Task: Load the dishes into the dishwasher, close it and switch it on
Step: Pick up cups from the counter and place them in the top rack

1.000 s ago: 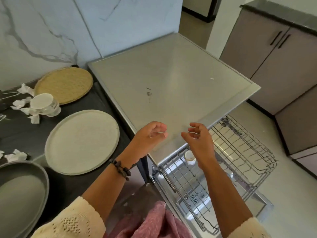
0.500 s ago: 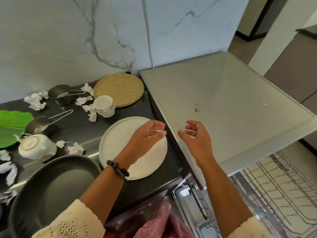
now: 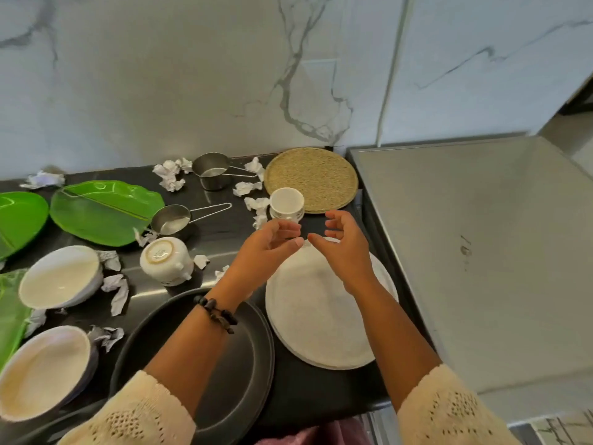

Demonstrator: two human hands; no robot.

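Observation:
My left hand (image 3: 269, 242) and my right hand (image 3: 345, 245) hover side by side over the far edge of the white round plate (image 3: 324, 316), fingers loosely curved, holding nothing. Just beyond them a small white cup (image 3: 286, 202) stands upright on the dark counter. A dark grey plate (image 3: 237, 358) lies under my left forearm. An upturned white cup (image 3: 165, 260), two white bowls (image 3: 61, 281) (image 3: 43, 370) and two steel measuring cups (image 3: 211, 170) (image 3: 171, 218) lie further left. The dishwasher's steel top (image 3: 481, 252) fills the right side.
A woven round mat (image 3: 311, 178) sits at the back by the marble wall. Green leaf-shaped plates (image 3: 106, 211) lie at the left. Crumpled paper scraps (image 3: 170, 175) are scattered among the dishes. The dishwasher rack is almost out of view at the bottom right.
My view has swung left from the dishwasher rack to the counter of dishes. Both hands have moved from over the dishwasher to above the white plate, near the small cup.

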